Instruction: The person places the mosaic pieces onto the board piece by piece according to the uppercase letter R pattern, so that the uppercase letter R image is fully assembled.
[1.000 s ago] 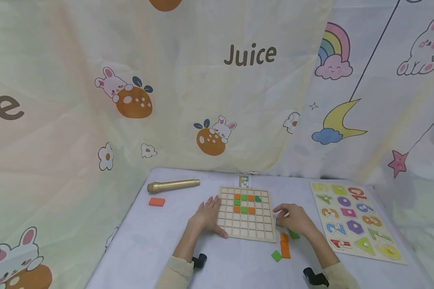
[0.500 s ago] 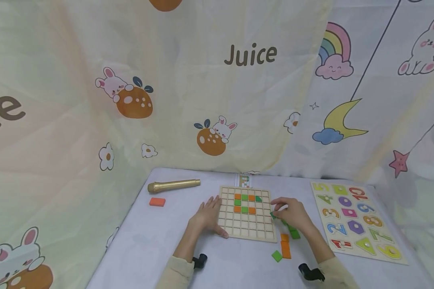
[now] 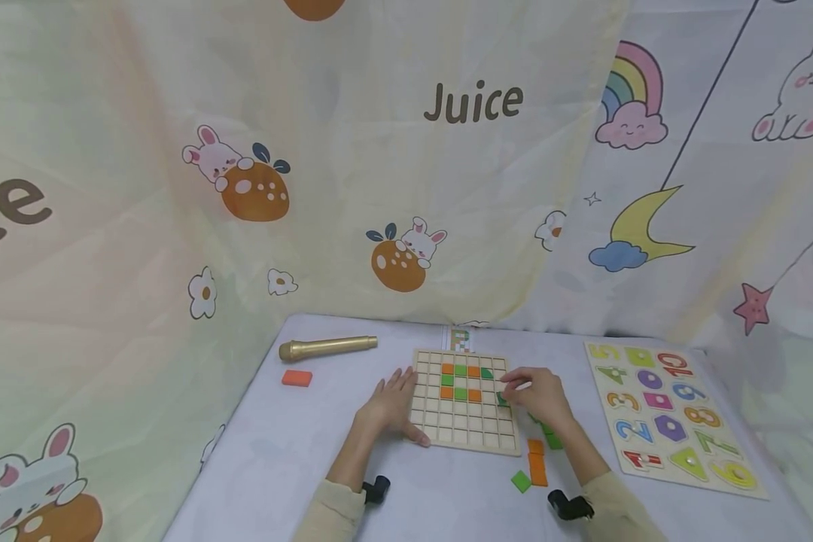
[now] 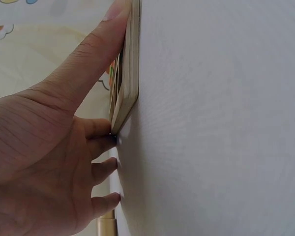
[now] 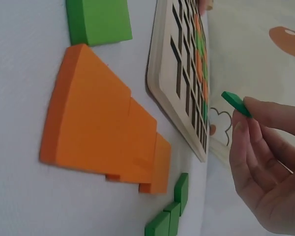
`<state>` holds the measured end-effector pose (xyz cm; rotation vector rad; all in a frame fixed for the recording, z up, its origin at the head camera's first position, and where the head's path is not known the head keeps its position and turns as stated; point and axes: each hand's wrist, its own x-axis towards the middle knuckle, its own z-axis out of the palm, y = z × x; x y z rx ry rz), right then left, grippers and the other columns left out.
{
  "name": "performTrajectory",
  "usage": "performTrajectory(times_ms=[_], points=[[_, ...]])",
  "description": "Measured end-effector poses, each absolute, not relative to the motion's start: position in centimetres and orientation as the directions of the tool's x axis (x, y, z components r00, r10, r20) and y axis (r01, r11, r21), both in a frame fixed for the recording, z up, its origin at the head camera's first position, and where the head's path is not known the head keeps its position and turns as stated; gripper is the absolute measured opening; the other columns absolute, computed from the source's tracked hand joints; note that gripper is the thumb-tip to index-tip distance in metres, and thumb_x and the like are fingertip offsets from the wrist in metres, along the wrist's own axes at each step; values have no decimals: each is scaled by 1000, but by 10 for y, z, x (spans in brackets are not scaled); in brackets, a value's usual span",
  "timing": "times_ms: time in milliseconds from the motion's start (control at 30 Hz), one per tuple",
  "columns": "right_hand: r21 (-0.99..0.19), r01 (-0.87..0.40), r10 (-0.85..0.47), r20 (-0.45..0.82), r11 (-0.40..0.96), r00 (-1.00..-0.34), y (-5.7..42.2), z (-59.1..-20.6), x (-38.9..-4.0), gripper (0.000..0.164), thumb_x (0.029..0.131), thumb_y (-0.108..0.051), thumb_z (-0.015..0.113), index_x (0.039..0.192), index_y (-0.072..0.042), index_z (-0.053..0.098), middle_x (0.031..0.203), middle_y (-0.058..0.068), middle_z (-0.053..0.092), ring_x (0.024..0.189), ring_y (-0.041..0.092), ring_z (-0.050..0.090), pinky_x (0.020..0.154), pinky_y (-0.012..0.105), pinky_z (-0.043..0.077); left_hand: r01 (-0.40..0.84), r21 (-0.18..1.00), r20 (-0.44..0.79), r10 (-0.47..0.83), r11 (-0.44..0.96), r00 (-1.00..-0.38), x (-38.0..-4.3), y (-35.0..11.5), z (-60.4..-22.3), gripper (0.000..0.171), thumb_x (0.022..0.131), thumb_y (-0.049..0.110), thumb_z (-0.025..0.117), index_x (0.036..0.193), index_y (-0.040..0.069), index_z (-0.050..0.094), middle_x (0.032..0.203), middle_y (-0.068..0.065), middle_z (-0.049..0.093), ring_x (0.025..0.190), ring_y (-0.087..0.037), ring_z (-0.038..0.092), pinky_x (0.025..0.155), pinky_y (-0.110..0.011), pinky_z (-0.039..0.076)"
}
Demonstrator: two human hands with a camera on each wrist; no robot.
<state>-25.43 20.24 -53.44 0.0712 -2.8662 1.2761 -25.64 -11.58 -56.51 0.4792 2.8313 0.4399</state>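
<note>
A wooden grid board (image 3: pixel 462 436) lies on the table, with orange and green square tiles and a dark green rounded tile (image 3: pixel 487 373) in its upper cells. My left hand (image 3: pixel 389 406) rests along the board's left side with fingers spread; in the left wrist view its thumb (image 4: pixel 91 54) lies along the board's edge. Over the board's right edge, my right hand (image 3: pixel 540 395) pinches a small dark green tile (image 5: pixel 236 103) between thumb and fingertips. The right wrist view shows this tile held tilted, up off the board. Its exact shape is hard to tell.
Right of the board lie orange tiles (image 3: pixel 537 468), green tiles (image 3: pixel 552 436) and a lone green tile (image 3: pixel 521 481). A number puzzle board (image 3: pixel 711 467) is farther right. At the left are a gold microphone (image 3: pixel 328 348) and an orange-red block (image 3: pixel 296 379). A pattern card (image 3: pixel 460 339) sits behind the board.
My right hand has lifted from beside the loose tiles and moved left, bringing the dark green tile over the board's right edge. The left hand stays put.
</note>
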Motion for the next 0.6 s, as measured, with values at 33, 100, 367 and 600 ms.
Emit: performTrajectory(times_ms=[33,100,367,600], points=[[-745,-37,-29,24,666,-999,202,-535,-255,24,86,-13,85,108,-8,80,87,1,75,77,19,66,62,30,52,280,331,-181,352,901,-919,-257,-116,-565,148,52,68,95,165,3,24,173,-15,20,160,-35,16,128,-60,17],[-758,-36,-22,28,652,-999,200,-537,-258,23,86,-14,86,107,-7,80,88,2,76,76,19,68,62,30,54,274,324,-187,346,905,-920,-259,-116,-569,149,52,69,95,166,4,22,174,-14,18,161,-34,13,128,-59,15],[-803,-25,-30,9,595,-1000,193,-547,-271,20,84,-11,86,102,-4,80,83,3,77,72,16,70,62,28,59,290,295,-175,350,910,-920,-267,-117,-583,148,53,69,94,165,3,23,173,-15,18,160,-35,14,128,-59,15],[-782,-27,-47,-3,623,-999,186,-551,-276,17,85,-8,85,100,-2,79,79,2,75,66,16,70,60,28,60,277,285,-206,341,918,-917,-261,-116,-573,147,56,69,93,167,6,19,174,-12,14,161,-31,11,129,-56,14]])
